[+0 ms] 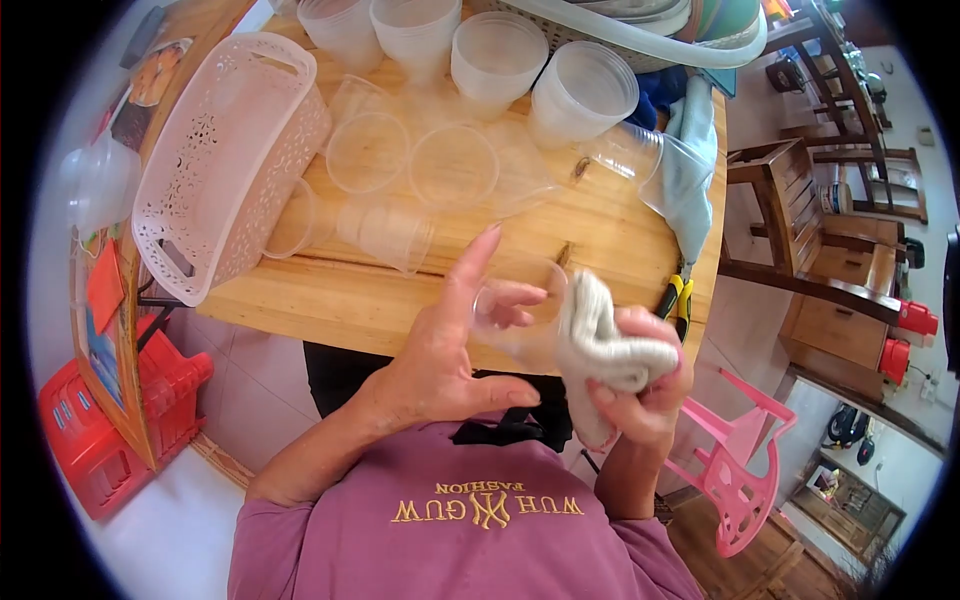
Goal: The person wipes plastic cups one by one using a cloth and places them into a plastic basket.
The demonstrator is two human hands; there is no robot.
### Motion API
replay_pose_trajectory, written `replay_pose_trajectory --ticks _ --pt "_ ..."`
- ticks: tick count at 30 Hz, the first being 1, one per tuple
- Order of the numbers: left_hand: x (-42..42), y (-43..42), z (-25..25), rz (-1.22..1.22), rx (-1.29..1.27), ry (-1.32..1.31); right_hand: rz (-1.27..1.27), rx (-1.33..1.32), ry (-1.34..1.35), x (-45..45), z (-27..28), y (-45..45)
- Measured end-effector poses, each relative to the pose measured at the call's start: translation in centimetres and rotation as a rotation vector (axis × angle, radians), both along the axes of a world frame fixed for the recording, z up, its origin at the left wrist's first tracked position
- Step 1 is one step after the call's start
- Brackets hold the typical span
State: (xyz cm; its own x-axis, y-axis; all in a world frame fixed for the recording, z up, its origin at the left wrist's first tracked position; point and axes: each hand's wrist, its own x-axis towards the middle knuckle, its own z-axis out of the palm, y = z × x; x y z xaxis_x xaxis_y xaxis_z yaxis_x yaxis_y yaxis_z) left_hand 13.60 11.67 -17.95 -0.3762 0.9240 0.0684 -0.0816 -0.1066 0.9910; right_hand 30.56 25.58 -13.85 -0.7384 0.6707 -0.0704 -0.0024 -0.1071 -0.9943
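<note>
In front of my chest, my left hand [450,340] has its index finger and thumb stretched apart. Its other fingers curl at a clear plastic cup [525,325], which is tilted over the table's near edge and blurred. My right hand [645,385] grips a folded off-white cloth [610,345], bunched between thumb and fingers, right beside the cup's rim. How the cloth and cup touch is hard to make out. Just beyond, another clear cup [385,232] lies on its side on the wooden table [480,245], with upside-down or standing clear cups [455,165] behind it.
A pink perforated basket [225,165] stands at the left. Several stacks of clear tubs [585,90] line the back, near a grey basket [640,40]. At the right lie a light blue cloth [690,165] and yellow-black pliers [680,295]. A pink chair [735,460] stands on the floor.
</note>
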Motion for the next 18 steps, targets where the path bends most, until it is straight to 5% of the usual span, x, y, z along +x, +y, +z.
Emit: replay_pose_trajectory --ticks 1,2,4,9,12,14,18 --pt "0.3 0.1 0.1 -0.008 0.097 -0.262 0.133 0.122 0.129 -0.4 0.0 0.3" --pt "0.3 0.2 0.2 -0.008 0.099 -0.261 0.265 0.245 0.257 -0.7 0.0 0.5" --pt "0.5 0.4 0.6 0.025 0.104 -0.514 0.319 0.273 0.200 -0.7 0.4 0.2" --pt "-0.6 -0.4 0.9 0.017 0.099 -0.509 0.208 0.300 -0.168 0.3 0.7 0.4" --pt "-0.8 -1.1 0.8 0.016 0.058 -0.210 0.116 0.359 -0.247 0.8 1.5 1.3" --pt "-1.3 -1.7 1.0 -0.085 -0.081 0.208 0.107 0.335 -0.224 1.1 2.6 1.5" --pt "-1.4 -1.3 1.6 -0.168 -0.131 0.371 0.305 0.487 -0.232 0.7 4.4 2.9"
